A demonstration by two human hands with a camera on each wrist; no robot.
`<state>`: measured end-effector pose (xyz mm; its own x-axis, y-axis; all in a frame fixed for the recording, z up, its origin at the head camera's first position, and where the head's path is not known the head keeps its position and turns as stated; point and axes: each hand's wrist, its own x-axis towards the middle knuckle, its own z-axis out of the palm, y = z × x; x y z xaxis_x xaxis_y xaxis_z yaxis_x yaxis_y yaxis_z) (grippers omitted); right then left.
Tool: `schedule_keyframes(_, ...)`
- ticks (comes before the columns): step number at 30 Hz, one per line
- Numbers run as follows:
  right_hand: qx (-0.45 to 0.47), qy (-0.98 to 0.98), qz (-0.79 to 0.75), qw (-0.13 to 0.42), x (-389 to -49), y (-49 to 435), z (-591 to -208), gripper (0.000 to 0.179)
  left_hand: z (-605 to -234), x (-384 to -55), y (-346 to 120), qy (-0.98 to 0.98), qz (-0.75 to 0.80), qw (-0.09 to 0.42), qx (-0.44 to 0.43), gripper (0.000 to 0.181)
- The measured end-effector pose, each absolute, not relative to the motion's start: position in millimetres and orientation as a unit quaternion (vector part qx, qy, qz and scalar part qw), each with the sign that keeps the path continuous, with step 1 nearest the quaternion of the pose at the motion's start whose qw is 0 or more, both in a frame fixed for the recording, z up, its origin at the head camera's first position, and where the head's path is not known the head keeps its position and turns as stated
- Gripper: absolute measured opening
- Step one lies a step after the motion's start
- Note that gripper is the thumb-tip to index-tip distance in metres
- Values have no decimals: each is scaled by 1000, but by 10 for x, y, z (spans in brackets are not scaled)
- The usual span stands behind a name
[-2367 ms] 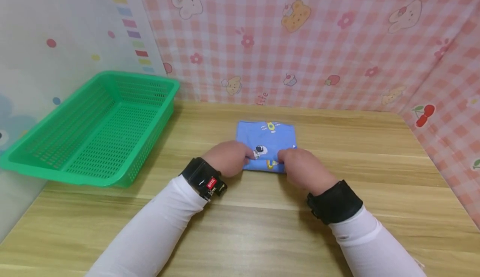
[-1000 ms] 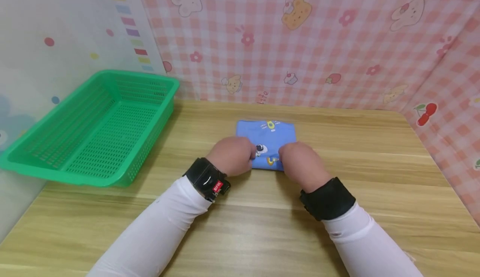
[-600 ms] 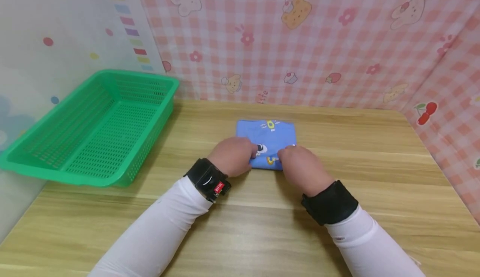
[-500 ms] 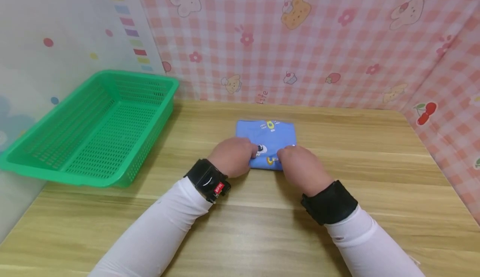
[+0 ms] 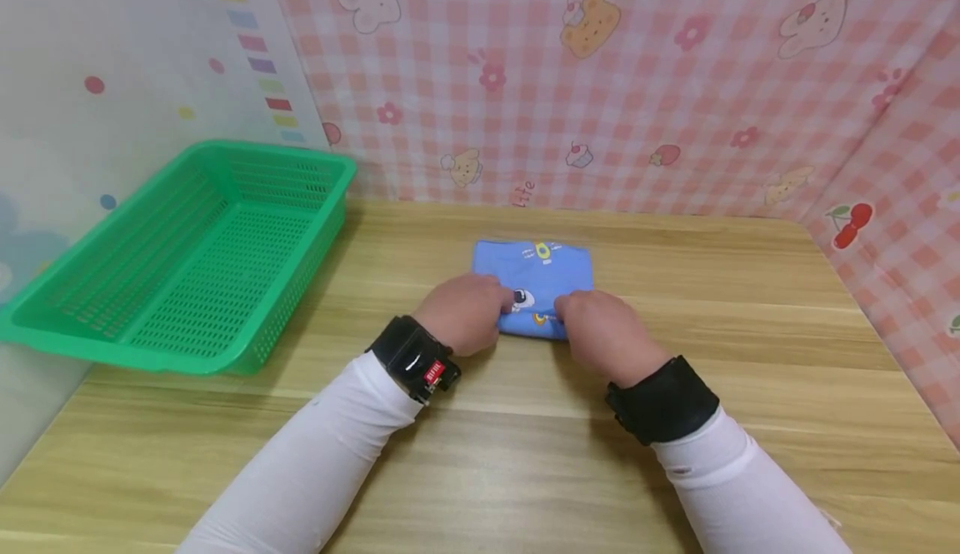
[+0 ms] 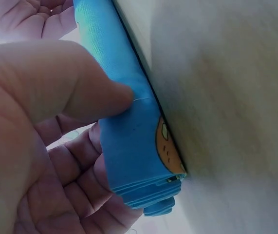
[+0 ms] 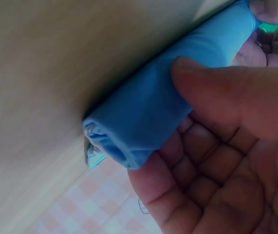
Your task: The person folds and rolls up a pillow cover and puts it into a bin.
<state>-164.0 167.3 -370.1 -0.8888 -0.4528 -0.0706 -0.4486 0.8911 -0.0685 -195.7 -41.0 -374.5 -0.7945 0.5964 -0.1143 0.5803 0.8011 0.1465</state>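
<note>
A folded blue cloth [image 5: 542, 272] with cartoon prints, one like an astronaut, lies flat on the table. Its near edge forms a thick fold or roll. My left hand [image 5: 463, 314] pinches this edge at its left end, and my right hand [image 5: 609, 333] does so at its right end. In the left wrist view, the thumb presses on the outside of the cloth [image 6: 129, 151], fingers curled behind; stacked layers show at the end. The right wrist view shows a similar grip on the cloth [image 7: 139, 105], with an open-ended fold. The head view hides most fingertips.
A green perforated plastic basket [image 5: 243, 254] stands at the left, against the wall. The wooden tabletop [image 5: 480, 471] extends around the cloth. A pink checked wall covering [image 5: 525, 121] rises behind the table and along its right side.
My left hand has moved slightly right along the near edge. That edge has turned a little, and the yellow print there shows less. Both hands keep hold of the cloth.
</note>
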Motion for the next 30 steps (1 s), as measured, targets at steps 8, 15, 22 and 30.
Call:
schedule_keyframes(8,-223,972,-33,67,-1677,1699,-3685,10,-3735,-1974,-435,944,62,89,311,24)
schedule_keyframes(15,-220,972,-40,77,-1701,1714,-3696,11,-3736,-2008,-468,942,80,108,306,31)
schedule_keyframes(22,-218,971,-55,84,-1723,1736,-3713,13,-3737,-2059,-503,939,113,140,293,31)
schedule_keyframes(30,-212,969,-65,108,-1760,1760,-3718,13,-3736,-2084,-522,936,127,163,284,34)
